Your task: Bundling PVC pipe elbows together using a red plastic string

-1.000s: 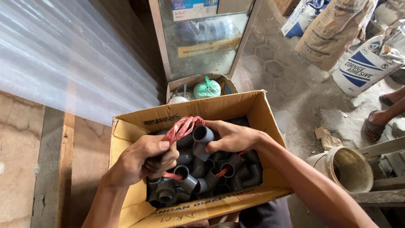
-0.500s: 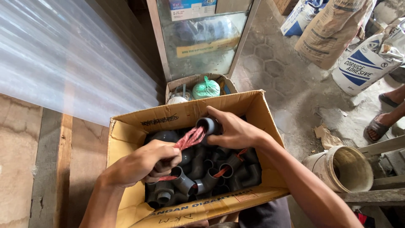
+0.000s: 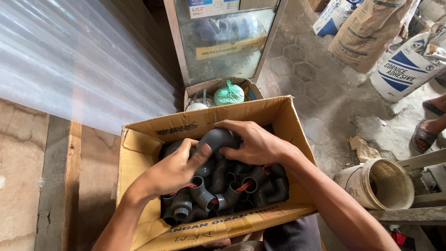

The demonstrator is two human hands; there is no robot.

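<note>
**Both hands on a grey pipe elbow above an open carton**

The left hand (image 3: 174, 169) was curled partly closed, its thumb and fingers pressed against the near side of a grey pipe elbow (image 3: 217, 137). The right hand (image 3: 253, 144) was closed over the far end of the same elbow, fingers wrapped across its top. The elbow sat between the 2 hands, held just above the contents of a cardboard box (image 3: 139, 148), toward the box's rear half.

The box stood open with its flaps raised. It was filled with grey pipe fittings (image 3: 223, 193), mostly elbows and tees packed close together with open sockets facing up. Strands of red string (image 3: 244, 186) ran between several fittings.

Behind the box stood a smaller open carton (image 3: 211, 86) holding a knotted green plastic bag (image 3: 228, 94). Behind that was a glass-fronted cabinet (image 3: 223, 37). A translucent corrugated sheet (image 3: 69, 60) lay to the left. To the right, a worn bucket (image 3: 378, 183) stood on the paved floor (image 3: 316, 79), with large sacks (image 3: 409, 60) further back. Another person's sandalled foot (image 3: 425, 135) was at the right edge.
</note>
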